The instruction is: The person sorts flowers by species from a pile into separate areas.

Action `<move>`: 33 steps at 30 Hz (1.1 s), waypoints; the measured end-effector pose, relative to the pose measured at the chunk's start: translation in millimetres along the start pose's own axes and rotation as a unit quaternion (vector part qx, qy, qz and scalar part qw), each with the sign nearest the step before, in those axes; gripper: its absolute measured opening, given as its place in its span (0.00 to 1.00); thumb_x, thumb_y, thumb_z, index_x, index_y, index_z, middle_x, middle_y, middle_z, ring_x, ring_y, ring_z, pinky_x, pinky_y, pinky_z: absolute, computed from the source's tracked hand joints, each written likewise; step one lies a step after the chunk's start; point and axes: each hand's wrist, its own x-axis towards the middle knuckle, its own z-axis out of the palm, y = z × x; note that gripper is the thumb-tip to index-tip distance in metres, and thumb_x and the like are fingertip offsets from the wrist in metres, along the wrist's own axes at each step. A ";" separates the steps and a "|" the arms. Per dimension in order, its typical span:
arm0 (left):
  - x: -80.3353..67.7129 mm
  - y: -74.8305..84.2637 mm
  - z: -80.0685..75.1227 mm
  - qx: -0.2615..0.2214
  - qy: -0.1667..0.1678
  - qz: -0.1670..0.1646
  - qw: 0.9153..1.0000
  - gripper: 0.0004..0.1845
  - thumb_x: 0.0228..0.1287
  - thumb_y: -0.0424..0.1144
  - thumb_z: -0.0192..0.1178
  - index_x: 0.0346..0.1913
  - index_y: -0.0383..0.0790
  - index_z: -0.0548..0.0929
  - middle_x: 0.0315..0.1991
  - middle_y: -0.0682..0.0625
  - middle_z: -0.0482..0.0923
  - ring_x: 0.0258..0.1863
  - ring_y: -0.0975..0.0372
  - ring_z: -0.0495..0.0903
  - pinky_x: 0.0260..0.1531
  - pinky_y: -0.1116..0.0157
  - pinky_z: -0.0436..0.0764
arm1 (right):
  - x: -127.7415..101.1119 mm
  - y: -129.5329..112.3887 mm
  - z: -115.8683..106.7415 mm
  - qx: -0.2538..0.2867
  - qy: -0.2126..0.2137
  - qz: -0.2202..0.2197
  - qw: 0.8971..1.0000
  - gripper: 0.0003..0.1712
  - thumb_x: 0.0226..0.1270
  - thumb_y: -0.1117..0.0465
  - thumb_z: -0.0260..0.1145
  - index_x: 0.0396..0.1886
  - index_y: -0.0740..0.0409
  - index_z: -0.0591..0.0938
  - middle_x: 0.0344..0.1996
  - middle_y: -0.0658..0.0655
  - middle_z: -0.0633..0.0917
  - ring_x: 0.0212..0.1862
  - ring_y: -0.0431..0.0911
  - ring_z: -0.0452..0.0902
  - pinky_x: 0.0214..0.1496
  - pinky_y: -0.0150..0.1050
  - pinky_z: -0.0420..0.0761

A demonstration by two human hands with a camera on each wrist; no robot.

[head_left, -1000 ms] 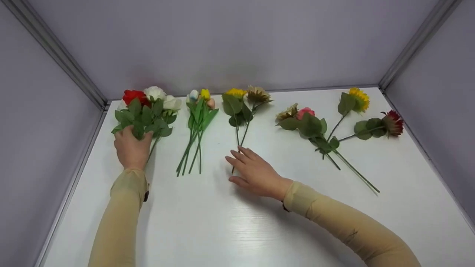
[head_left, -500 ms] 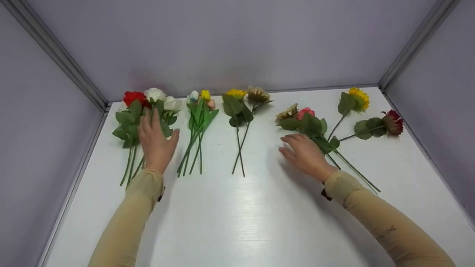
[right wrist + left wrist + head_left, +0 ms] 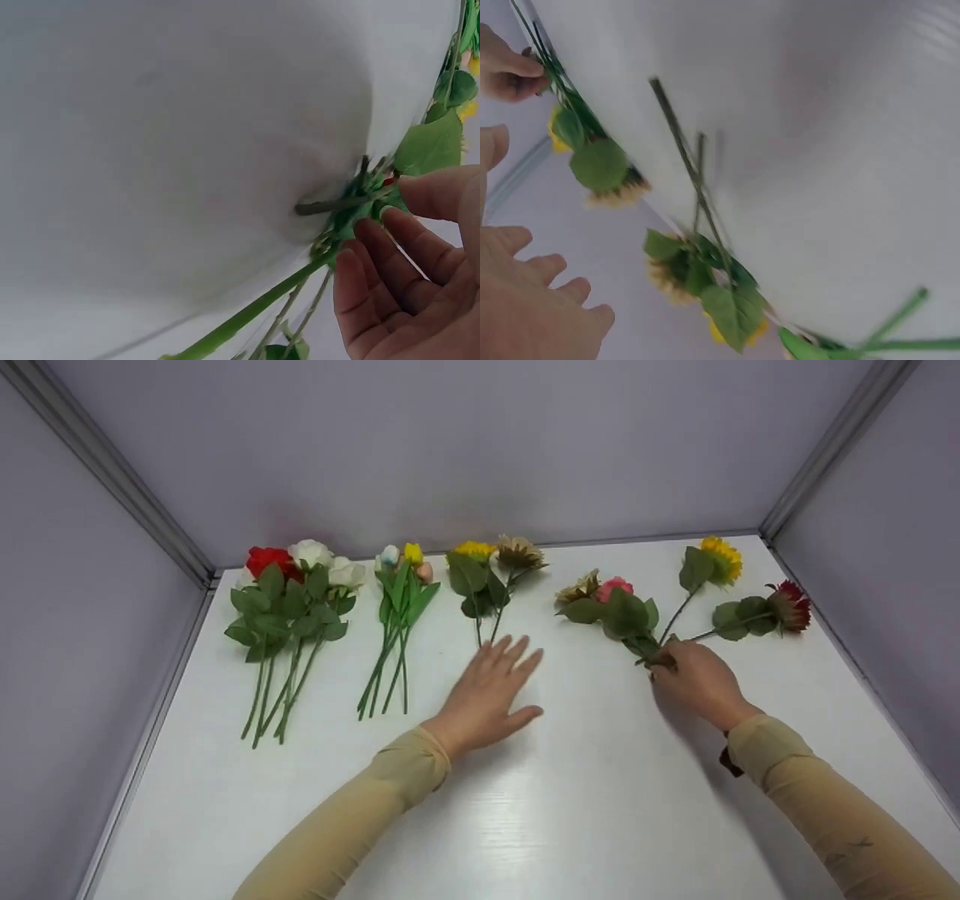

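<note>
Two hands are out over the white table point(image 3: 570, 810), both in tan sleeves. We note the left hand point(image 3: 487, 694) reaching forward from lower left, palm down, fingers straight and slightly spread, thumb out to the right; it holds nothing. Its fingertips lie at the lower stems of the sunflower pair point(image 3: 487, 577), which rests heads toward the back wall; in the left wrist view those two stems point(image 3: 694, 180) cross on the table, apart from the fingers point(image 3: 547, 266) at the frame's edge, so we cannot tell if there is contact. The right hand point(image 3: 697, 679) comes in from lower right, wrist bent, fingers curled down where the stems of the right-hand loose flowers meet. It closes on the pink flower stem point(image 3: 649, 649), just below the leaves; the right wrist view shows the fingers point(image 3: 390, 262) bent around green stems point(image 3: 337, 202) with the thumb above. The pink bloom point(image 3: 615, 587) lies ahead and left of that hand. A yellow sunflower point(image 3: 721, 559) and a dark red flower point(image 3: 791, 606) fan out to its far right. Roses point(image 3: 289, 585) and tulips point(image 3: 401, 585) lie well to the left, untouched.
</note>
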 end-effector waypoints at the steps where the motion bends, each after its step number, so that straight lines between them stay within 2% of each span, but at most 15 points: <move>1: 3.3 10.1 3.9 0.006 -0.012 0.020 1.000 0.44 0.75 0.62 0.54 0.83 0.47 0.51 0.83 0.44 0.44 0.81 0.50 0.42 0.78 0.51 0.38 | -2.7 2.1 -0.4 -0.002 -0.003 0.002 1.000 0.11 0.71 0.62 0.64 0.45 0.66 0.84 0.41 0.65 0.85 0.45 0.61 0.81 0.48 0.59 0.79; 5: 14.6 46.1 17.9 0.029 -0.053 0.083 0.995 0.43 0.75 0.65 0.51 0.83 0.50 0.52 0.83 0.47 0.46 0.81 0.52 0.43 0.78 0.52 0.39 | -10.2 6.3 -1.0 -0.010 -0.018 0.023 1.000 0.12 0.69 0.61 0.64 0.44 0.67 0.83 0.39 0.65 0.84 0.42 0.61 0.81 0.44 0.59 0.78; 8: 21.6 68.1 28.5 0.057 -0.069 0.116 0.989 0.43 0.74 0.67 0.51 0.83 0.52 0.54 0.82 0.49 0.50 0.81 0.54 0.46 0.78 0.54 0.41 | -11.9 6.1 -2.0 -0.017 -0.034 0.035 0.999 0.12 0.68 0.62 0.64 0.43 0.68 0.83 0.38 0.65 0.84 0.41 0.60 0.80 0.43 0.59 0.79; 13: 31.2 96.1 46.9 0.095 -0.077 0.136 0.983 0.42 0.72 0.68 0.52 0.82 0.55 0.58 0.80 0.51 0.55 0.80 0.55 0.51 0.78 0.56 0.47 | -9.5 5.7 -4.0 -0.021 -0.049 0.040 0.998 0.11 0.66 0.64 0.64 0.41 0.68 0.83 0.37 0.65 0.85 0.39 0.59 0.81 0.43 0.59 0.79; 17: 38.6 111.8 55.9 0.095 -0.083 0.142 0.982 0.40 0.72 0.68 0.53 0.81 0.56 0.60 0.79 0.52 0.58 0.79 0.56 0.54 0.77 0.56 0.50 | -7.6 6.2 -4.3 -0.023 -0.047 0.041 0.998 0.09 0.66 0.65 0.64 0.39 0.69 0.84 0.35 0.65 0.85 0.38 0.59 0.81 0.42 0.59 0.79; 23: 43.7 120.2 61.5 0.084 -0.085 0.146 0.982 0.39 0.72 0.67 0.53 0.80 0.57 0.61 0.79 0.53 0.59 0.78 0.57 0.55 0.77 0.56 0.52 | -7.4 7.7 -5.2 -0.013 -0.041 0.044 0.998 0.06 0.64 0.66 0.65 0.35 0.67 0.83 0.30 0.61 0.85 0.33 0.56 0.79 0.37 0.54 0.78; 28: 42.9 114.5 62.0 0.074 -0.085 0.138 0.984 0.38 0.73 0.66 0.53 0.80 0.56 0.61 0.79 0.53 0.59 0.78 0.57 0.56 0.77 0.56 0.52 | -8.2 6.4 -8.1 0.020 -0.046 0.061 0.997 0.09 0.65 0.63 0.66 0.37 0.66 0.85 0.31 0.59 0.84 0.32 0.52 0.77 0.34 0.46 0.75; 33: 43.4 107.5 61.0 0.063 -0.083 0.121 0.987 0.38 0.73 0.65 0.55 0.80 0.55 0.62 0.78 0.53 0.60 0.78 0.56 0.57 0.77 0.56 0.53 | -9.5 0.3 -7.1 0.055 -0.050 0.072 0.995 0.12 0.68 0.61 0.68 0.43 0.67 0.85 0.33 0.60 0.85 0.32 0.50 0.78 0.33 0.43 0.77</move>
